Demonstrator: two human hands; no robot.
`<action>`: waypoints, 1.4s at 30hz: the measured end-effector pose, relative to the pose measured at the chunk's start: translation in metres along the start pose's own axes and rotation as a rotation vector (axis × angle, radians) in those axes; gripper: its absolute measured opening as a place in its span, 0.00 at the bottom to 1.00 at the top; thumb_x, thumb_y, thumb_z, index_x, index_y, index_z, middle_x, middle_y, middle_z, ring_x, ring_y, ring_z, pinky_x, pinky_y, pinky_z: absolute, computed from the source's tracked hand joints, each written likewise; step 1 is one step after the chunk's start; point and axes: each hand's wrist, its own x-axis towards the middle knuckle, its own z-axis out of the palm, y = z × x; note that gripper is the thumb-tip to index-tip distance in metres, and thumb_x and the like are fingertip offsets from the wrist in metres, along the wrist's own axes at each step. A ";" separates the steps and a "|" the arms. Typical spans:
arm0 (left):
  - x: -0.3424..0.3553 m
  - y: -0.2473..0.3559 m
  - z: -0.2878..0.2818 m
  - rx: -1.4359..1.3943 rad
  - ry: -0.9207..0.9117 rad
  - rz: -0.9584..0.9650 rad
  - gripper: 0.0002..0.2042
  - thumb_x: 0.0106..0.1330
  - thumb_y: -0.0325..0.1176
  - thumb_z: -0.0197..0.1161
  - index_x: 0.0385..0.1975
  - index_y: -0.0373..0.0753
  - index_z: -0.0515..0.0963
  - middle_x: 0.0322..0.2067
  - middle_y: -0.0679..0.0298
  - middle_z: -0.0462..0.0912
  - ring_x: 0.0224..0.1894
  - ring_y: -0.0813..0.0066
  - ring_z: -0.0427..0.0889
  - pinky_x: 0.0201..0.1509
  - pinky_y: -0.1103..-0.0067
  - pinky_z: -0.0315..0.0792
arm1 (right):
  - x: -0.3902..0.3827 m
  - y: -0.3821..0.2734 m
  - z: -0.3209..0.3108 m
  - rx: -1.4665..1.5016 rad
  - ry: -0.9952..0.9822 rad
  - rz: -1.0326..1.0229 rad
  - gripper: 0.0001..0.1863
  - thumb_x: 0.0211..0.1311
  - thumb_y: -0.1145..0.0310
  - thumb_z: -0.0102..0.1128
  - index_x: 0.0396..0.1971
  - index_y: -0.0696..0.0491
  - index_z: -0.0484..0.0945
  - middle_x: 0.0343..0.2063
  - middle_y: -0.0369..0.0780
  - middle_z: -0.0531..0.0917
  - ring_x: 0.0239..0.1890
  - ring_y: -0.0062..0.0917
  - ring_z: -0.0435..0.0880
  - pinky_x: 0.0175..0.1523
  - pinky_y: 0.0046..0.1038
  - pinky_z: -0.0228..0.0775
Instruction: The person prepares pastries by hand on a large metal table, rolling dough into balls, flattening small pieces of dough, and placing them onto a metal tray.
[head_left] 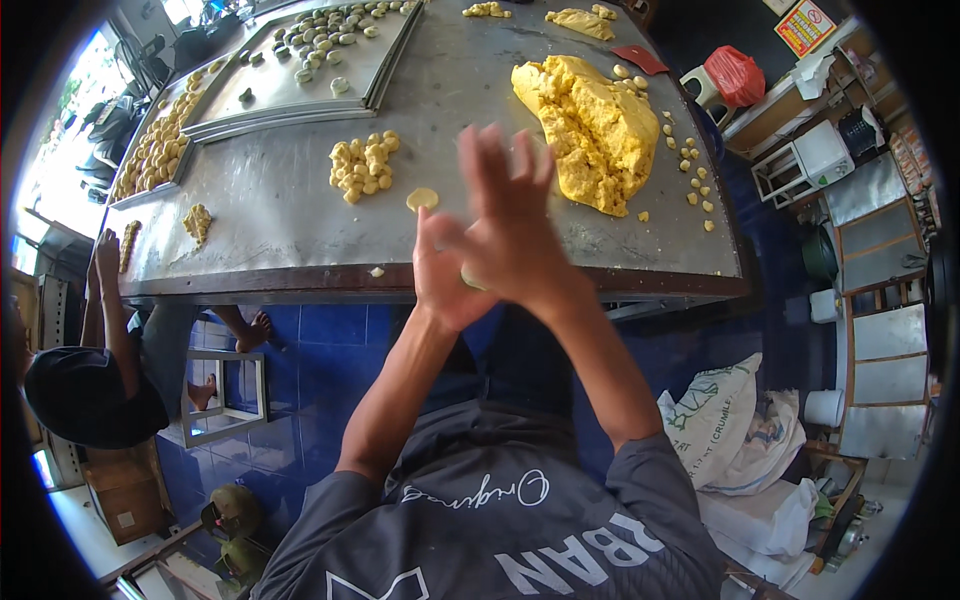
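Observation:
My left hand (445, 295) is at the table's front edge, turned palm-up, with a small pale green piece (472, 281) in it, partly hidden. My right hand (500, 205) is raised over it, blurred, fingers apart. A flat yellow dough disc (422, 198) lies at my left fingertips. On the metal table (270, 230), a pile of small dough balls (362, 166) sits to the left, and a large yellow dough mass (588, 135) to the right, with small pieces scattered beside it.
Stacked trays (285, 120) with greenish balls stand at the back left, beside a tray of yellow balls (150, 165). A co-worker (95, 390) is at the lower left, near a white-framed stool (225, 430). White sacks (730, 420) lie at the right; a red bag (738, 75) is beyond the table.

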 end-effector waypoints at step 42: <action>-0.007 -0.005 0.004 0.183 0.415 -0.110 0.42 0.60 0.71 0.29 0.65 0.43 0.55 0.62 0.52 0.60 0.64 0.55 0.59 0.65 0.61 0.55 | -0.048 0.019 0.038 0.037 -0.374 0.106 0.43 0.63 0.43 0.42 0.65 0.61 0.45 0.64 0.56 0.50 0.69 0.48 0.42 0.69 0.46 0.28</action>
